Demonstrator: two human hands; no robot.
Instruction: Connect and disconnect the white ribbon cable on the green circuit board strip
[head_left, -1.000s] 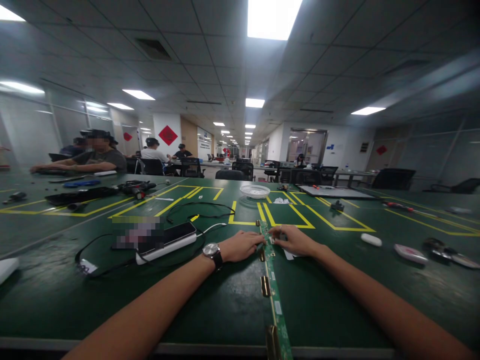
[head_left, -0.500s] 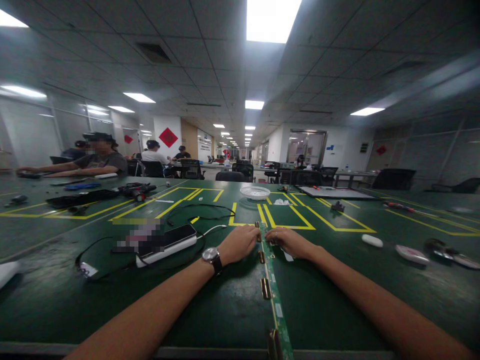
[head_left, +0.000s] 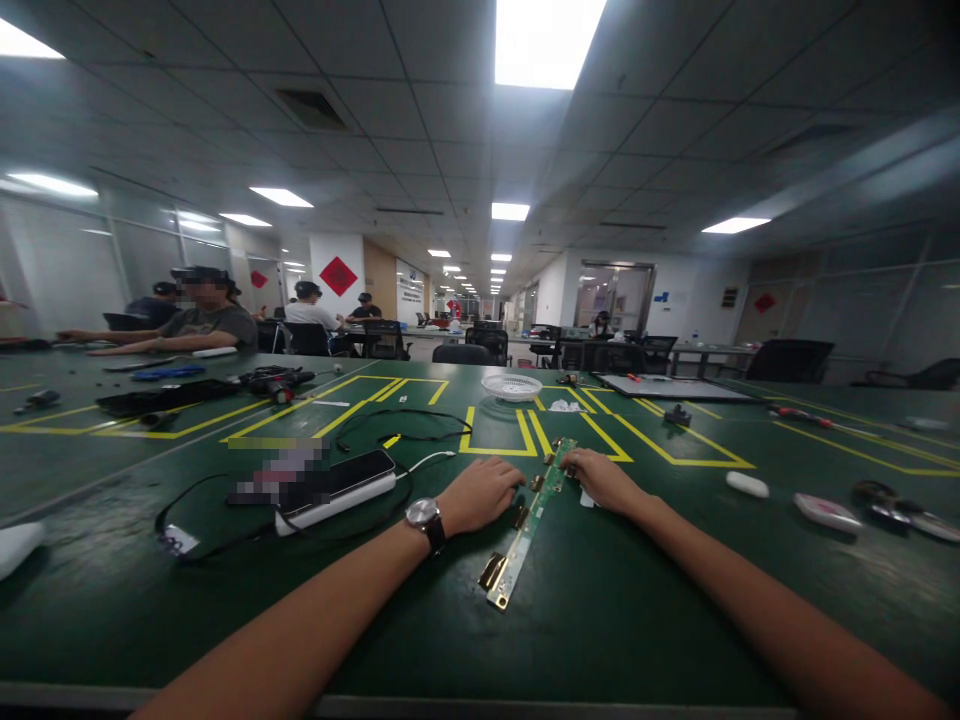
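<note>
A long narrow green circuit board strip (head_left: 534, 508) with gold connectors lies slanted on the green table (head_left: 637, 600). Its near end points left toward me and its far end lies to the right. My left hand (head_left: 480, 495), with a watch on its wrist, is curled with its fingertips against the strip's left edge near the middle. My right hand (head_left: 604, 480) pinches the strip's far end beside a yellow floor-tape line. A small white slip (head_left: 586, 498) lies under my right hand.
A phone on a white power bank (head_left: 337, 482) with black cables lies to the left. A white mesh basket (head_left: 511, 385) sits farther back, small white items (head_left: 747, 485) to the right. Tools (head_left: 270, 378) and seated people (head_left: 202, 318) are at far left.
The strip lay straight along the table toward me, reaching its front edge. It has since slid away and swung slantwise, near end to the left. Both hands moved with it.
</note>
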